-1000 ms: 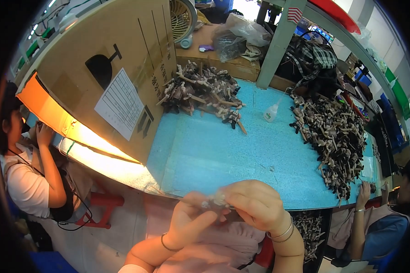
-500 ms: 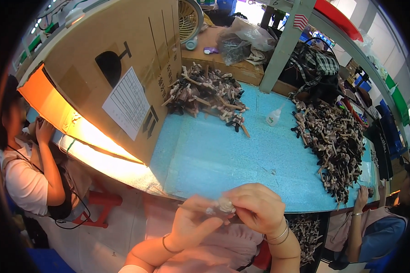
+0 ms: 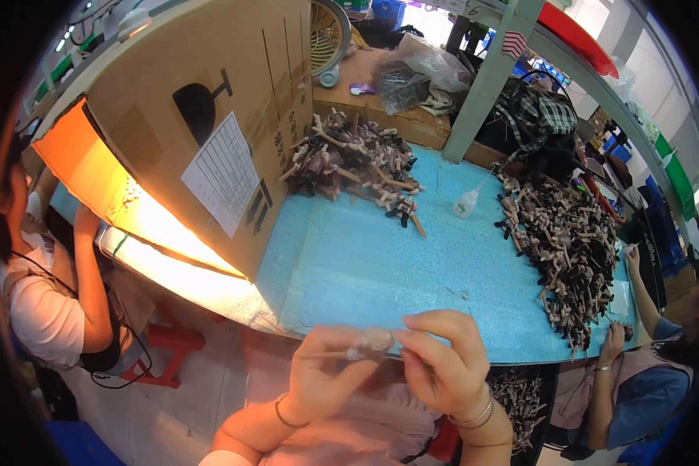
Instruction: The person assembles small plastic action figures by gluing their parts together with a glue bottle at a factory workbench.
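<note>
My left hand [image 3: 322, 373] pinches a small pale figurine on a wooden stick [image 3: 371, 342] above the table's near edge. The stick points out to the left, and the figurine's details are blurred. Right beside it, my right hand [image 3: 446, 361] has its thumb and fingertips drawn together near the figurine's right side. What lies between those fingertips, if anything, is too small to make out. Beyond my hands, one pile of small figurines on sticks [image 3: 357, 163] lies at the back, and a larger, darker pile [image 3: 559, 248] lies to the right.
A translucent squeeze bottle [image 3: 466, 203] stands on the blue tabletop [image 3: 349, 272]. A tall cardboard box [image 3: 233, 78] with an orange-lit inside closes off the left. A metal post [image 3: 493, 85] rises at the back. Co-workers sit at left [image 3: 46, 287] and right [image 3: 648, 380].
My right fingertips have drawn slightly right, away from the figurine, which has shifted slightly left and up. The co-worker at right has stretched an arm toward the table.
</note>
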`<state>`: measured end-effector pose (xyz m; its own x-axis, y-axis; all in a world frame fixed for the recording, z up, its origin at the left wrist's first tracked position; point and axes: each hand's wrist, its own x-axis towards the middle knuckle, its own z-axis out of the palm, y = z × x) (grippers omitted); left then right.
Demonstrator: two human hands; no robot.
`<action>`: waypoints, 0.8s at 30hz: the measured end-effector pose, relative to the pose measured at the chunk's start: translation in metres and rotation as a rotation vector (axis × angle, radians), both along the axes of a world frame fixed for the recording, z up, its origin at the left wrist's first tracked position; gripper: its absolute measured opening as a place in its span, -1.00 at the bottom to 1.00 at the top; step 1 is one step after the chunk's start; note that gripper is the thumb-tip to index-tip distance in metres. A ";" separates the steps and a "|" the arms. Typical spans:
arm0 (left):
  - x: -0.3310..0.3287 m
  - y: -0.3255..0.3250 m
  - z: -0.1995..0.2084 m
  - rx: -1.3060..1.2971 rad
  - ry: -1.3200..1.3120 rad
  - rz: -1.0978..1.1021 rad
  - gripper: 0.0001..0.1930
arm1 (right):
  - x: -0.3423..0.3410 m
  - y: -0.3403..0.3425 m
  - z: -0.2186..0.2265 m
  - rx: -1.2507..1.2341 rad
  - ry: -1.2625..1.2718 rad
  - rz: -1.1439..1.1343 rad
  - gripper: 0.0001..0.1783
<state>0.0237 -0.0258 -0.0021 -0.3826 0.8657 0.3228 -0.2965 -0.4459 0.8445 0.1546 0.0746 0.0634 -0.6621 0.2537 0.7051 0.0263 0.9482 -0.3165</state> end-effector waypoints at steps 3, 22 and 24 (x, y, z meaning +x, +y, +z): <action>-0.002 0.006 -0.006 0.079 0.214 0.167 -0.71 | -0.002 -0.014 -0.003 -0.050 0.129 -0.107 -0.68; 0.005 0.010 -0.010 -0.080 0.499 0.424 -0.68 | -0.012 -0.015 -0.010 -0.131 -0.093 -0.140 -0.50; 0.010 0.015 -0.013 -0.091 0.342 0.407 -0.70 | -0.014 -0.015 -0.014 -0.137 -0.177 -0.165 -0.42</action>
<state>0.0340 -0.0111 -0.0154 -0.5792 0.6998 0.4182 0.1836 -0.3879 0.9032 0.1402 0.0592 0.0499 -0.7135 0.4537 0.5340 0.2432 0.8751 -0.4185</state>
